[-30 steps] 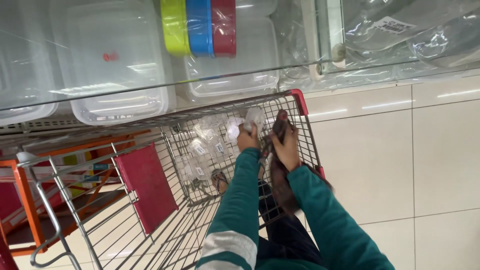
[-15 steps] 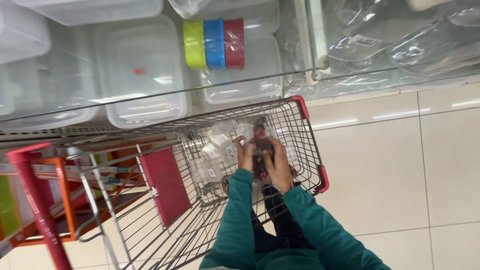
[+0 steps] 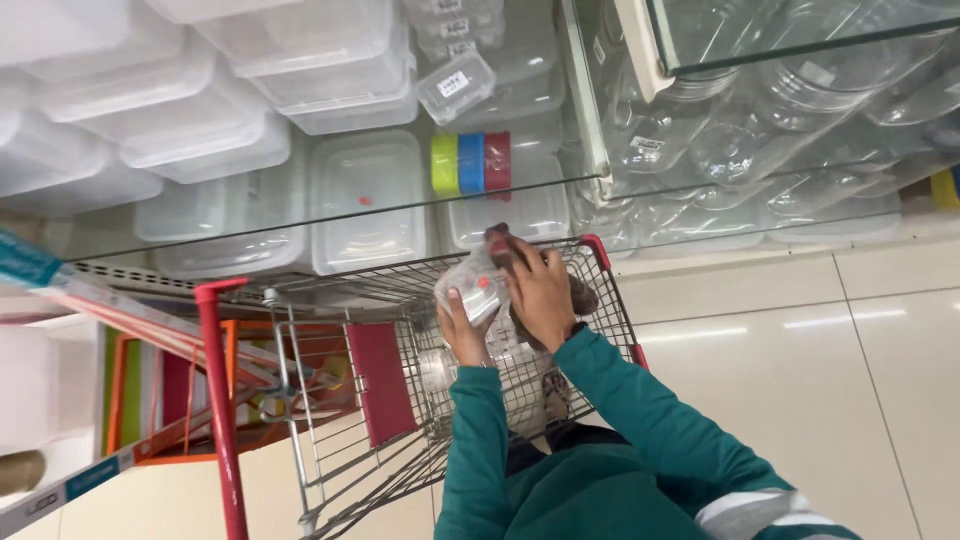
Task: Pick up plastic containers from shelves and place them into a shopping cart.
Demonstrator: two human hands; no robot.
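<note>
a: where was the clear plastic container (image 3: 472,288) relative to the hands?

b: it sat between them, raised above the wire shopping cart (image 3: 420,300), near the cart's far rim. the left hand (image 3: 462,330) supported it from below and from the near side, fingers curled up against its wall. the right hand (image 3: 540,290) lay over its right side and top, fingers spread across it.

a: state of each grip?

b: both hands were closed on the container. it was touching both palms, tilted, with a small red mark visible on its facing side. a dark object at the right hand's fingertips could not be identified.

a: what lay under it?

b: the cart basket, holding further clear items that were too blurred to tell apart. a red flap (image 3: 380,380) hung at the cart's near end, and a red handle bar (image 3: 222,400) stood at the left.

a: and beyond the cart?

b: a glass shelf (image 3: 330,215) with stacked clear lidded boxes (image 3: 365,200), plus a green, blue and red set of lids (image 3: 472,163) standing on edge, just beyond the container. pale floor tiles (image 3: 800,380) lay to the right.
</note>
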